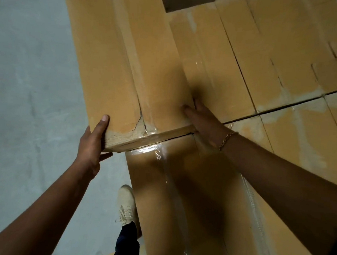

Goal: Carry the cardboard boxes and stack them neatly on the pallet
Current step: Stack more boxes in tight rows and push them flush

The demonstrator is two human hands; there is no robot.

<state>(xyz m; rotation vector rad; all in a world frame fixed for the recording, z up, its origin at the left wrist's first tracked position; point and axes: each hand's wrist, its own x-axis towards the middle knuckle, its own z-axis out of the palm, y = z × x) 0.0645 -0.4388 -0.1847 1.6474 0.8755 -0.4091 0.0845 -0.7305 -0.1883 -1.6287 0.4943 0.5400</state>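
A long brown cardboard box point(116, 62) with a torn, taped top seam lies raised at the left of the stack. My left hand point(93, 141) grips its near left corner, thumb on top and fingers underneath. My right hand point(203, 121) holds its near right corner, thumb on the top face and fingers down in the gap beside the neighbouring box. Below it a taped box point(179, 196) runs toward me. More boxes point(265, 54) lie flat side by side at the right. The pallet is hidden.
Grey concrete floor point(29, 81) lies to the left of the stack. My shoe point(126, 205) and dark trouser leg stand close against the near box. A dark gap point(176, 1) opens between boxes at the top.
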